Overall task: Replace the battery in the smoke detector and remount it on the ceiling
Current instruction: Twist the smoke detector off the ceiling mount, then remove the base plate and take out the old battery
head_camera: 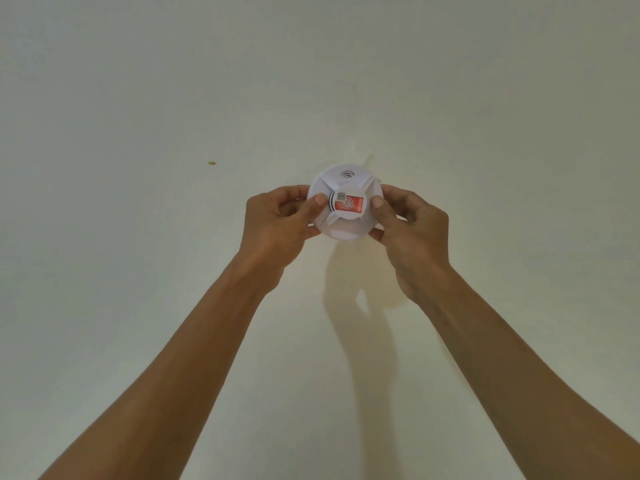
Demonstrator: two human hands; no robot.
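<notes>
While both arms reach overhead, the left hand point(277, 216) clamps one side of a white smoke detector point(345, 202), its thumb pressed flat on the face beside the round centre button and its fingers curled behind the rim. Opposite, the right hand point(405, 220) grips the other side in the same manner, thumb tip on the face, fingers wrapped around the edge and partly hidden behind the housing. Between the two thumbs sits an orange-red label point(350, 204) on the centre disc, and above it a small arc-shaped sounder mark faces the camera.

Held against or just below the pale ceiling point(173, 81), the detector throws a soft shadow point(353, 282) downward past the wrists; whether its back already meets a mounting plate cannot be told, since the body covers that spot. No battery is visible, and the closed face suggests the unit is either about to come off or being seated again.

Either way, the step appears to be a twist on the mount. It would go best with even pressure from both sides, keeping the body flat to the ceiling and square to the plate so the tabs catch together rather than one at a time. Thumbs should stay clear of the centre button to avoid setting off the test alarm. A firm grip matters, because smooth plastic turned overhead could slip. A small yellowish speck point(211, 163) marks the ceiling well off to the left.
</notes>
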